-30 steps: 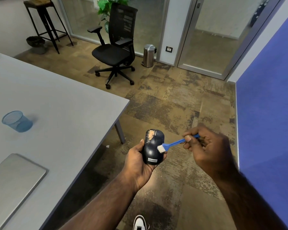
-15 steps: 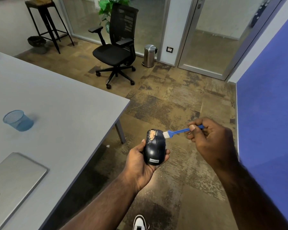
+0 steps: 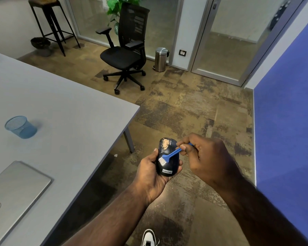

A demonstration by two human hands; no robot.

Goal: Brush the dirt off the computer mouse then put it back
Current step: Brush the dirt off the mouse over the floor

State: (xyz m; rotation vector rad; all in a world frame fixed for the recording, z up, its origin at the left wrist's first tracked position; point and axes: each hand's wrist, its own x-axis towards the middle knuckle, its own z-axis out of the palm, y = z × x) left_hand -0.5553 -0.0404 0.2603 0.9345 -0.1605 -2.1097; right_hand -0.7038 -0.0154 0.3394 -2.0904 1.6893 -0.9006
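A dark blue computer mouse (image 3: 169, 165) with a tan patch of dirt on its far end lies in my left hand (image 3: 150, 176), held over the floor just right of the table's corner. My right hand (image 3: 205, 160) pinches a small blue brush (image 3: 169, 155) by its handle. The brush slants down to the left across the mouse, and its white bristles rest on the mouse's left middle, below the dirt patch.
The grey table (image 3: 64, 121) fills the left, bearing a blue mesh cup (image 3: 20, 127) and a shut silver laptop (image 3: 12, 194). A black office chair (image 3: 126, 55), a steel bin (image 3: 160, 59) and a tall stool (image 3: 52, 23) stand beyond. A blue wall (image 3: 288, 121) runs along the right.
The brush swept from the mouse's far right edge down and across to its left middle. My right hand moved closer to the mouse. The mouse stays in my left hand.
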